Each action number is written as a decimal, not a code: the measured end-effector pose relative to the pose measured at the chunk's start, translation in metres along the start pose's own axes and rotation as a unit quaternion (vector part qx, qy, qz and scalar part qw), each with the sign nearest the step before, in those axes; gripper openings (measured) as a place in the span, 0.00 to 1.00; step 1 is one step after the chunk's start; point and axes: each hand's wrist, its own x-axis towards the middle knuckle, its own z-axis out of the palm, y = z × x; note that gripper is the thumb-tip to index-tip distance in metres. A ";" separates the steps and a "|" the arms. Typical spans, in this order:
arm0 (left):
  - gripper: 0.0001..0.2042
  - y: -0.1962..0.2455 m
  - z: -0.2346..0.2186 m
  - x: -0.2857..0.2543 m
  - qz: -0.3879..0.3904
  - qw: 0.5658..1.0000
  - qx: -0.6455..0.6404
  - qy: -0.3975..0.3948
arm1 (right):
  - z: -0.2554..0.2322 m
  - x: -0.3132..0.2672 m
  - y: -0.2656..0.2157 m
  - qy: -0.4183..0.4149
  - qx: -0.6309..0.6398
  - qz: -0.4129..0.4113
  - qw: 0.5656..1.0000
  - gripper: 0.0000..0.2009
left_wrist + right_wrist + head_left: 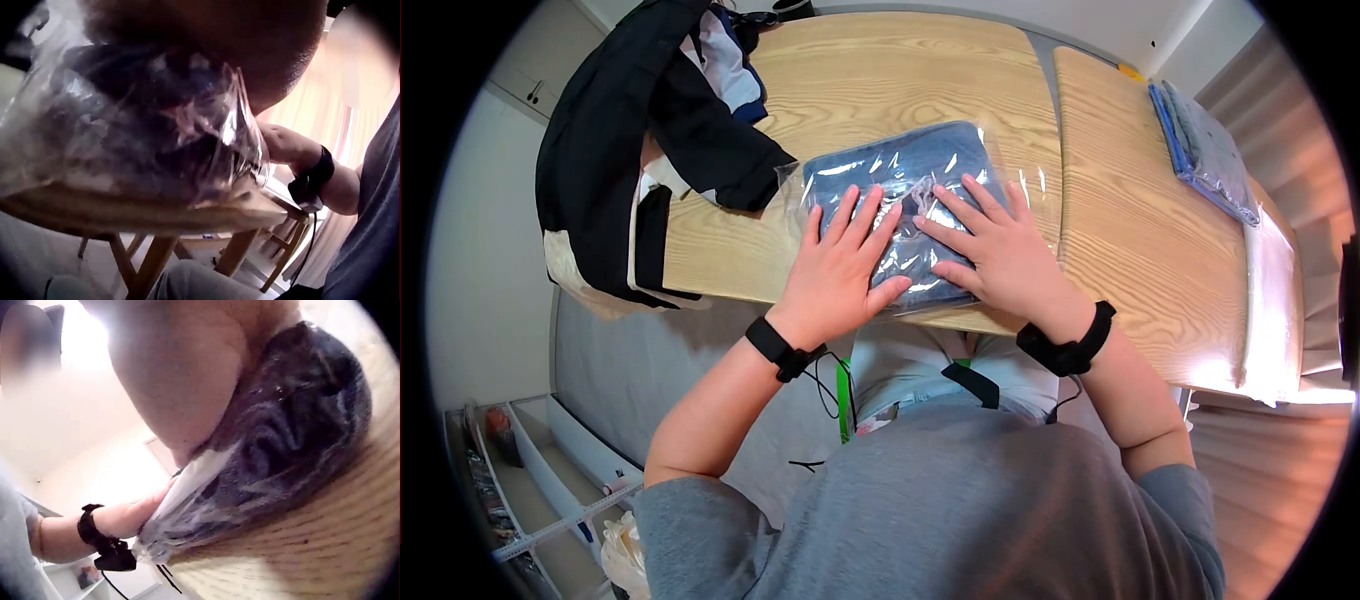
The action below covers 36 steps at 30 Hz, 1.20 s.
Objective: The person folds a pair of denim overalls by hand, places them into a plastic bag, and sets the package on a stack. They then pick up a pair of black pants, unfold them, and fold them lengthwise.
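A folded blue garment (pixel 940 150) lies flat on the wooden table inside a clear plastic bag (pixel 1036 200). A pale drawstring (pixel 923 195) shows through the plastic near its middle. My left hand (pixel 830 275) rests on the near left part of the bag, fingers spread and straight. On the right side, my right hand (pixel 1005 260) lies the same way, its fingertips pointing toward the drawstring. Both wrist views show the bagged garment (pixel 294 425) as a puffy bundle under the hand. Shiny creases run over the plastic (pixel 234 125) in the left wrist view.
Dark clothes with white parts (pixel 600 150) are heaped over the table's left end. At the far right lie a bagged grey-blue garment (pixel 1210 150) and clear plastic bags (pixel 1270 300). A seam (pixel 1057 130) divides the tabletop. A white shelf unit (pixel 565 450) stands low at left.
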 end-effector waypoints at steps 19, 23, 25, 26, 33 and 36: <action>0.33 -0.003 0.016 0.000 -0.041 0.994 -0.096 -0.011 | 0.008 0.005 0.013 -0.070 0.147 0.006 0.987 0.23; 0.29 -0.003 0.022 -0.007 -0.059 0.988 -0.126 0.060 | -0.001 0.008 0.004 -0.058 0.091 -0.005 0.994 0.22; 0.28 0.002 0.013 -0.008 -0.042 0.996 -0.051 0.060 | -0.007 0.012 -0.005 -0.059 0.013 -0.001 0.998 0.22; 0.27 0.005 0.009 -0.008 -0.022 0.998 0.018 0.054 | -0.005 0.013 -0.007 -0.058 0.015 -0.003 0.998 0.22; 0.27 0.001 0.020 -0.009 -0.098 0.990 -0.098 0.001 | 0.011 0.016 -0.002 -0.039 0.073 -0.003 0.997 0.21; 0.27 0.000 0.022 -0.006 -0.099 0.987 -0.123 -0.002 | 0.011 0.018 0.001 -0.060 0.096 0.002 0.994 0.23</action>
